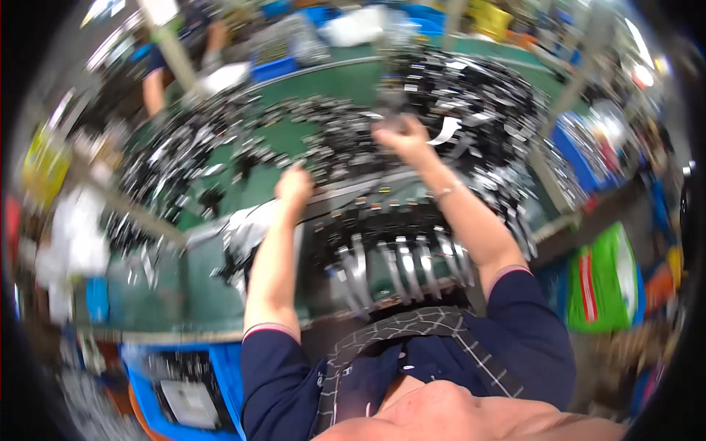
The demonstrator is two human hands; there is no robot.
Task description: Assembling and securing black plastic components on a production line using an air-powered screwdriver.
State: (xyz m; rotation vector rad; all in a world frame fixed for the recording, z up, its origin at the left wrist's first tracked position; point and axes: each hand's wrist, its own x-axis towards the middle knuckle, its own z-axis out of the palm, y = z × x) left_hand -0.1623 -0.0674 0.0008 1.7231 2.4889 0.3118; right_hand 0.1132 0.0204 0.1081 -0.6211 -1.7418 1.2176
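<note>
Over the middle of a green worktable (pixel 301 76), both my hands are blurred by motion. My left hand (pixel 296 185) is closed, fingers drawn together near small dark parts; what it grips is too smeared to make out. Farther right and higher, my right hand (pixel 404 138) curls its thumb and fingers about a dark blurred thing at the edge of a large heap of black and silver parts (pixel 471 95). A white strip (pixel 446 131) lies beside that hand. Nearer me, several curved shiny metal strips (pixel 404 268) lie in a row below dark pieces.
More small dark parts (pixel 176 151) are scattered over the table's left side. A blue crate (pixel 234 382) stands below at left. To the right are a blue bin (pixel 576 158) and a green bag (pixel 607 283). Across the table at upper left, another person's arm (pixel 154 92) shows.
</note>
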